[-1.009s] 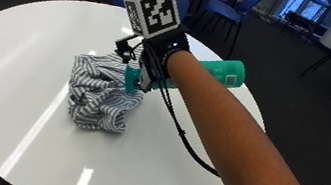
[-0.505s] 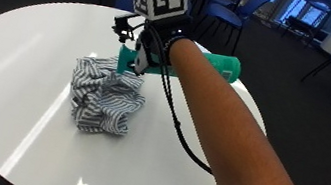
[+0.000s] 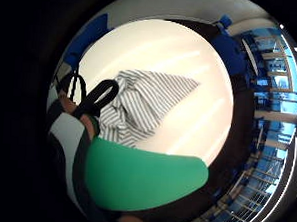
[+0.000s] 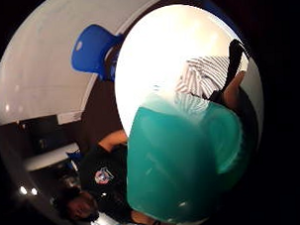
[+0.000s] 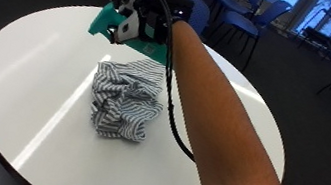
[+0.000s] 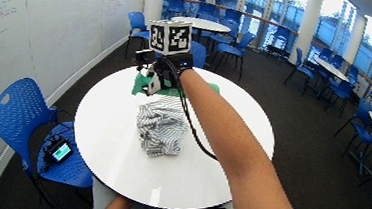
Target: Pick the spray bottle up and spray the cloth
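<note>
Above the striped cloth [image 5: 125, 100], my gloved right hand [image 5: 143, 15] holds the green spray bottle [image 5: 111, 22] lifted, so only spraying seems left.

A round white table [image 5: 32, 80] carries a crumpled grey-and-white striped cloth [image 5: 125, 97] near its middle. Above the table's far edge, the black-gloved right hand [image 5: 148, 16] holds a teal-green plastic spray bottle [image 5: 113, 25] in the air, beyond the cloth and apart from it.

Spray bottle [image 5: 117, 26] nozzle — hidden behind hand [image 5: 143, 17]
</note>
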